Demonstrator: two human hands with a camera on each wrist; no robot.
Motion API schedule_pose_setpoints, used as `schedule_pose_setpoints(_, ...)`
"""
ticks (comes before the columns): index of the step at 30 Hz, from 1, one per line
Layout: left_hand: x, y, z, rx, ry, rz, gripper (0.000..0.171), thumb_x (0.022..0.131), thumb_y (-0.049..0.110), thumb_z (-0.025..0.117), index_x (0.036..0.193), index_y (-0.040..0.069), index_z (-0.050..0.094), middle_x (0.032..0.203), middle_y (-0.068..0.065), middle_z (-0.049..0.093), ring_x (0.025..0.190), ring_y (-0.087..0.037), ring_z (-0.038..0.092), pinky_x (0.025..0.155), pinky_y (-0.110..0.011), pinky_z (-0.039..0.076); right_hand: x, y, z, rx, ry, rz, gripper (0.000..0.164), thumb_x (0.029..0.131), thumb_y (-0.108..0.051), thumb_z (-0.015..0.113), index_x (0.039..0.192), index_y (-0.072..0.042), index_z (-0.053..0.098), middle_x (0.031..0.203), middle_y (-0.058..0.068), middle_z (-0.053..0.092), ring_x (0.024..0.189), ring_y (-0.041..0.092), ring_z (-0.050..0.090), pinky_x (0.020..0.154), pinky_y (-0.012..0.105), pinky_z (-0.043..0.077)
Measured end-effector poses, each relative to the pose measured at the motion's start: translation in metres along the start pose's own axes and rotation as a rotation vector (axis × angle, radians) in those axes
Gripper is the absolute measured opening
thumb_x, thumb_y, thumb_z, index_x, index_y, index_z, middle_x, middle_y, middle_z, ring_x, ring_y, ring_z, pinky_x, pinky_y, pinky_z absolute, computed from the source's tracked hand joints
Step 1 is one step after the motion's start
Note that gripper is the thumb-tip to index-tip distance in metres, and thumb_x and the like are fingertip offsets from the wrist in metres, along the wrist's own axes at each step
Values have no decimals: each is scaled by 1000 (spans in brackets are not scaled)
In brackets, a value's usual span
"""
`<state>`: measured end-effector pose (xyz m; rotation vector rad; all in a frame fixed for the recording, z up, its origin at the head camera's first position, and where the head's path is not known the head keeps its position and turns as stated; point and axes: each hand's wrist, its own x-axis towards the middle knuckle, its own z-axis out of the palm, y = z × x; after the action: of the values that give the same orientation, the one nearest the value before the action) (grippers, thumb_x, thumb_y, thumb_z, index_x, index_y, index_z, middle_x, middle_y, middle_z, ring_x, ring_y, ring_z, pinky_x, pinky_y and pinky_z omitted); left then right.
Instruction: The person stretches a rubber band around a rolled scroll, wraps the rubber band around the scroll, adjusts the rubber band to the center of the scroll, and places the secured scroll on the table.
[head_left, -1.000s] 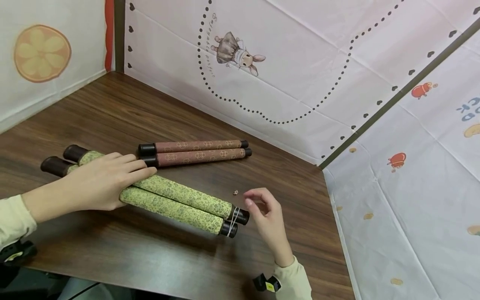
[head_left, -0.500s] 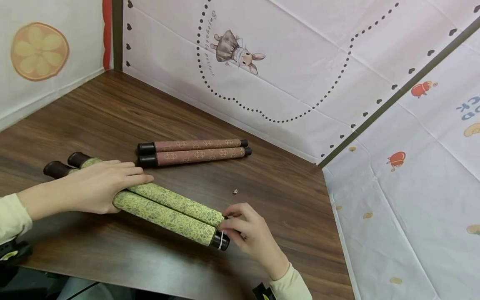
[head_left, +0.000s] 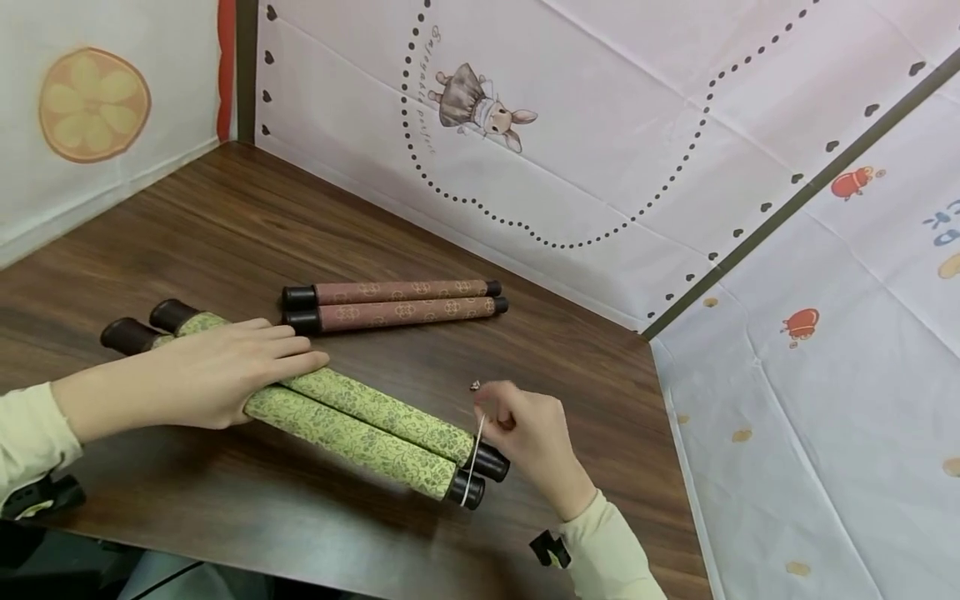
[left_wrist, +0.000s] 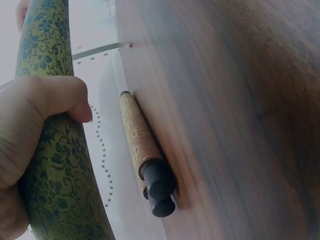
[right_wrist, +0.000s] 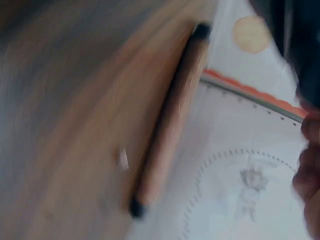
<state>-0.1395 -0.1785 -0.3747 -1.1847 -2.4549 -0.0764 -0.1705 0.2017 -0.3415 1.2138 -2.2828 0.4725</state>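
A yellow-green floral scroll (head_left: 360, 425), its two rolls side by side with dark end knobs, slants over the table in the head view. My left hand (head_left: 225, 371) grips it near the middle, and in the left wrist view the thumb wraps over the patterned roll (left_wrist: 65, 175). At the scroll's right end, a thin white band (head_left: 477, 437) loops round the dark knobs. My right hand (head_left: 528, 425) pinches that band between curled fingers and draws it up, away from the knobs. The right wrist view is blurred and catches only some fingertips (right_wrist: 310, 175) at its right edge.
Behind, a reddish-brown patterned scroll (head_left: 405, 310) with black knobs lies on the brown wooden table (head_left: 247, 225). A tiny pale object (head_left: 475, 386) lies near my right hand. Printed cloth walls (head_left: 600, 125) enclose the table's back and sides.
My right hand went from beside the knobs onto them, then rose, pulling the white band out taut. The green scroll's right end dipped slightly toward the front edge. The left hand kept its grip.
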Motion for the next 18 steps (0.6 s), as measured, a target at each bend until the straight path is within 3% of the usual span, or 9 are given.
schedule_pose_setpoints(5, 7, 4, 0, -22, -14, -30, 100, 46, 26, 97, 135, 8, 56, 123, -4, 64, 110, -23, 62, 89, -43, 52, 11, -9, -2, 550, -18, 706, 14, 86, -13, 75, 99, -12, 70, 47, -5, 40, 40, 3, 31, 44, 19, 29)
schedule_pose_setpoints(7, 11, 4, 0, -19, -15, -36, 99, 47, 26, 96, 135, 7, 56, 123, -5, 64, 110, -24, 62, 90, -44, 52, 16, -11, -4, 703, -22, 905, 23, 83, -20, 78, 103, -11, 71, 48, -5, 44, 41, 6, 36, 46, 21, 32)
schedule_pose_setpoints(9, 12, 4, 1, -9, -12, -42, 98, 47, 26, 96, 134, 7, 57, 121, -5, 65, 109, -23, 62, 88, -43, 51, 18, -11, -5, 814, -20, 1039, 29, 82, -19, 79, 108, -8, 71, 51, -7, 53, 45, 7, 47, 49, 22, 42)
schedule_pose_setpoints(11, 11, 4, 2, 0, -10, -47, 98, 46, 28, 96, 133, 6, 57, 120, -6, 65, 108, -24, 62, 88, -43, 51, 17, -10, -5, 891, 11, 1099, 34, 83, -14, 77, 115, -5, 69, 59, -7, 64, 53, 8, 60, 58, 23, 51)
schedule_pose_setpoints(14, 11, 3, 3, 11, 14, -43, 96, 45, 24, 95, 131, 6, 58, 116, -5, 66, 105, -23, 62, 86, -42, 51, 13, -10, -3, 942, 43, 1098, 41, 84, -8, 76, 123, -4, 65, 74, -3, 75, 70, 11, 73, 71, 29, 60)
schedule_pose_setpoints(18, 13, 3, 3, 23, 43, -11, 94, 44, 20, 92, 131, 8, 58, 114, -2, 65, 99, -20, 60, 81, -38, 48, 10, -13, 0, 884, -102, 988, 45, 85, -13, 75, 128, -16, 63, 93, 5, 78, 87, 14, 75, 85, 30, 58)
